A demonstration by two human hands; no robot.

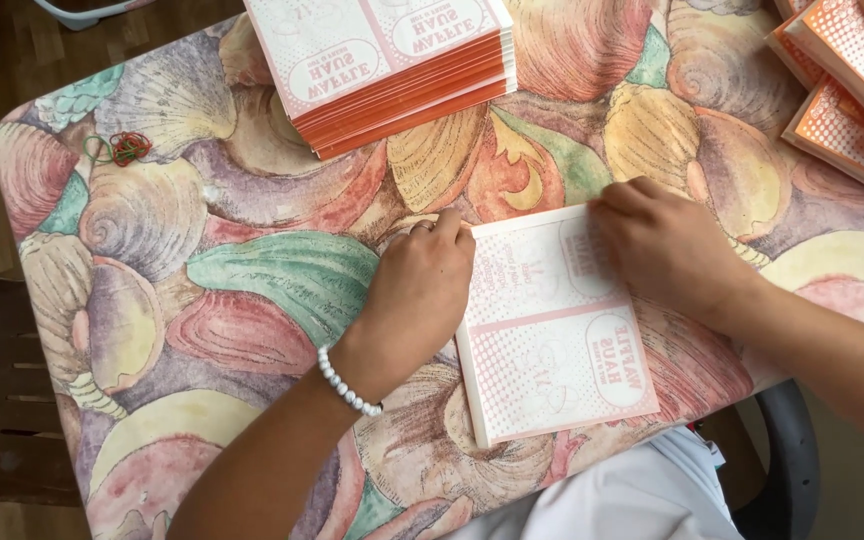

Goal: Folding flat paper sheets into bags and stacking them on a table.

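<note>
Head view, looking straight down: we see a flat white-and-pink printed carton blank point(552, 325) lying on the table point(252, 270), which is covered with a shell-patterned cloth. The blank's long axis runs from its far edge, between the two hands, toward the near table edge and the person's lap. The left hand point(420, 290) rests at the blank's far left corner, fingers curled loosely and pressed down against the left edge; a pearl bracelet point(347, 385) circles its wrist. The right hand point(667, 250) lies palm down on the far right corner, fingers together and bent over the top edge; whether they pinch the card or only press on it we cannot tell. Both hands touch the blank, which extends from them toward the person. Well beyond, at the far table edge, sits a stack of identical blanks point(392, 60); orange folded boxes point(842, 80) lie at far right, and rubber bands point(120, 148) at far left.
</note>
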